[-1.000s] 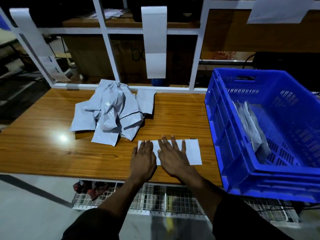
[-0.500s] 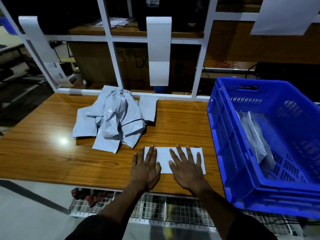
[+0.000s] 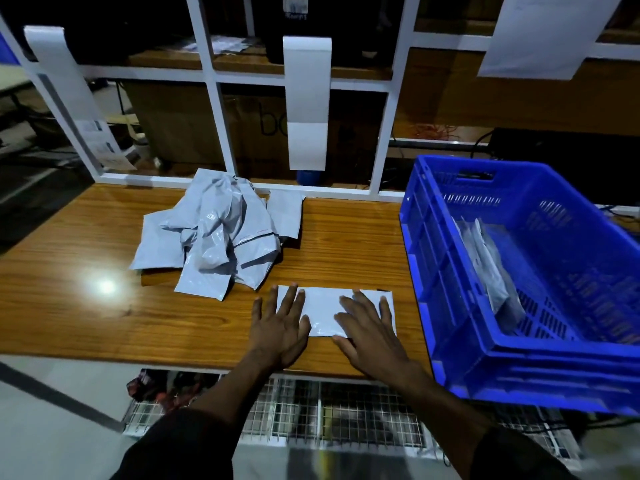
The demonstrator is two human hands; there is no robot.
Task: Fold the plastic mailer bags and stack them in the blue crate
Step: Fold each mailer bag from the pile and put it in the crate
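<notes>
Both grips lie flat with fingers spread: the left hand (image 3: 280,327) rests half on the wood-grain desk (image 3: 69,323) and half on the left end of the folded mailer (image 3: 322,313), the right hand (image 3: 370,330) presses its right end. At the frame's right, the slotted blue crate (image 3: 519,362) holds folded mailers (image 3: 491,268). Upper left of the hands, a crumpled grey pile of glossy plastic mailers (image 3: 221,233) lies.

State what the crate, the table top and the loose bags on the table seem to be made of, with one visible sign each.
Crate: moulded blue plastic, seen in its slotted walls.
Table top: wood-grain surface, probably laminate, with a glossy light spot.
Loose bags: thin grey plastic film, crumpled and shiny.
</notes>
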